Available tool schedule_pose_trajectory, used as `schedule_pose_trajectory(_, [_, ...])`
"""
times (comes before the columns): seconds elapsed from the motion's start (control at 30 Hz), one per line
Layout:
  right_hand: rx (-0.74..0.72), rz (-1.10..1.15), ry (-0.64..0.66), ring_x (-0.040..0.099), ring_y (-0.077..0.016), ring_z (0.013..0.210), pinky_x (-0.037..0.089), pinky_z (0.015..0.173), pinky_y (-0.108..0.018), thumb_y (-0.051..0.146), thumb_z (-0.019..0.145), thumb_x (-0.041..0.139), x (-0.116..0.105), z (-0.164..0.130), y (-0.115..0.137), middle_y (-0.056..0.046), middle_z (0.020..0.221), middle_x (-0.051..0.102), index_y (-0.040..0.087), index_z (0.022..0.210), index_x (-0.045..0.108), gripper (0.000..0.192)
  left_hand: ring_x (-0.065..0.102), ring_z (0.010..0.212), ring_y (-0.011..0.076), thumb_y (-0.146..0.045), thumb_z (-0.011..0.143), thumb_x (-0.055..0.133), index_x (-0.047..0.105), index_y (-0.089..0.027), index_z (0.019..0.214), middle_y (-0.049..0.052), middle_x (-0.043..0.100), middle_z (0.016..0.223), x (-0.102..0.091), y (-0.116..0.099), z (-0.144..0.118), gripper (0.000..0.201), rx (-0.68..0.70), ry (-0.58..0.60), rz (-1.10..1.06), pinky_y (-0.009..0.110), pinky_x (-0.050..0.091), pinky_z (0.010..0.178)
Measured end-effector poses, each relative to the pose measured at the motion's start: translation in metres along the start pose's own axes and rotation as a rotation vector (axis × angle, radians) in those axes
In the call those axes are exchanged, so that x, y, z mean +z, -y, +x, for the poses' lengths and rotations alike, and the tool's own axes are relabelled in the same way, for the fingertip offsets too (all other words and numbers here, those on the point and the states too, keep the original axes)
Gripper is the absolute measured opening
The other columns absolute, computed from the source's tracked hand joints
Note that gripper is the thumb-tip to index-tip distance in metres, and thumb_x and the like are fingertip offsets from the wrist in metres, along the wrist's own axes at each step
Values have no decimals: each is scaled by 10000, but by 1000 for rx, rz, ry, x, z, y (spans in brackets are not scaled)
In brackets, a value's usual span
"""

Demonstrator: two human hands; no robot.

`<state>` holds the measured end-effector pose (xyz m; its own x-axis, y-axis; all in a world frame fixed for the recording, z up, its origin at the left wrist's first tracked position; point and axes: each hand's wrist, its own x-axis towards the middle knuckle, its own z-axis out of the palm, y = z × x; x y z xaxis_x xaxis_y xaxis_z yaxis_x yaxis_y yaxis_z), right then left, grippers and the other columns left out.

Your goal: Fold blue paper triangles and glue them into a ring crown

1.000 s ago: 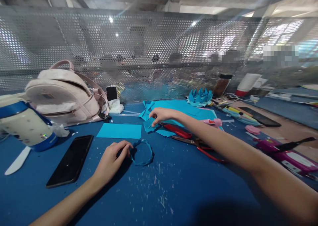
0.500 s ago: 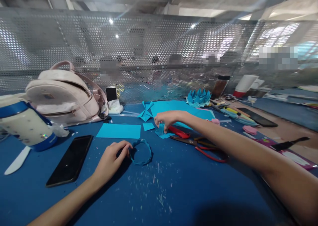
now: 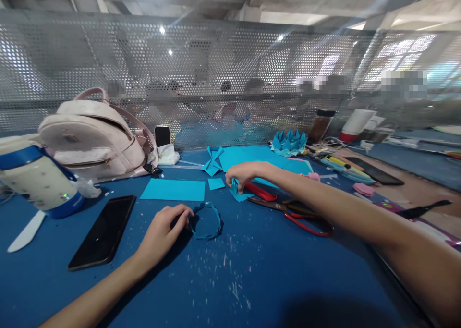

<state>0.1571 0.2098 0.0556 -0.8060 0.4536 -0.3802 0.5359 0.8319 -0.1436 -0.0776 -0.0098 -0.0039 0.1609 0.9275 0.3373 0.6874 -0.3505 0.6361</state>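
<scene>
My left hand (image 3: 168, 226) pinches the left side of a thin blue paper ring (image 3: 219, 222), which rests on the blue table. Farther off, my right hand (image 3: 242, 174) reaches down with its fingers closed on a small folded blue paper piece (image 3: 237, 195), partly hidden by the hand. Right beside it lies a red-handled tool (image 3: 262, 192). Scissors (image 3: 268, 204) with red handles lie under my right forearm. A small blue paper square (image 3: 216, 184) and a blue paper rectangle (image 3: 173, 190) lie to the left, with a folded blue paper star shape (image 3: 213, 162) behind.
A black phone (image 3: 103, 232), a tumbler (image 3: 39, 174) and a pale backpack (image 3: 93, 138) stand on the left. A pointed blue paper crown shape (image 3: 288, 143) sits at the back, by larger blue sheets (image 3: 248, 154). Pens (image 3: 345, 167) and a dark jar (image 3: 321, 125) are right.
My right hand's fingers have closed in slightly on the small folded paper. My left hand keeps its place at the ring, and the view has shifted very slightly.
</scene>
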Motion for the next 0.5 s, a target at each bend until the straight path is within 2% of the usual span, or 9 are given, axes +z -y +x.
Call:
schedule_pose_trajectory(0.1, [-9,-8,-42,576,-176,733,330,584,-243,228,555,858,-5,-2,3,-13,795,684,166,929,756,392,622,708,179,-354,1004,399,676,-221,942,-10,677,719,0,0,0,314,0,-1,4,278,410,708])
schedule_pose_trajectory(0.2, [-21,-5,-87,595,-181,746,361,615,-244,292,593,854,-14,1,5,-23,794,699,143,1016,747,461,620,708,181,-358,1004,394,678,-220,948,-6,681,722,0,0,0,321,2,-2,7,282,415,708])
schedule_pose_trajectory(0.27, [-16,-1,-115,614,-189,771,389,643,-243,325,611,852,-20,6,6,-23,814,710,135,1057,732,499,619,706,184,-365,1005,388,680,-218,949,-1,681,721,0,0,0,331,3,-1,8,285,419,705])
schedule_pose_trajectory(0.37, [0,-3,-129,641,-213,843,446,716,-257,358,638,855,-27,21,7,-9,837,715,141,1021,725,459,618,707,186,-368,1008,382,680,-212,956,5,682,726,0,0,0,341,5,3,11,285,423,701])
schedule_pose_trajectory(0.43, [15,-12,-117,650,-218,885,492,781,-302,368,733,808,-27,33,9,-18,904,707,138,1015,702,379,617,713,185,-364,1009,381,678,-209,960,4,683,735,0,0,0,338,6,4,15,283,423,703])
schedule_pose_trajectory(0.5, [37,-18,-99,649,-212,935,531,826,-372,359,881,684,-24,46,10,-51,1044,676,135,1083,654,303,615,717,184,-362,1009,384,675,-211,961,0,681,740,0,0,0,332,8,4,21,282,419,706])
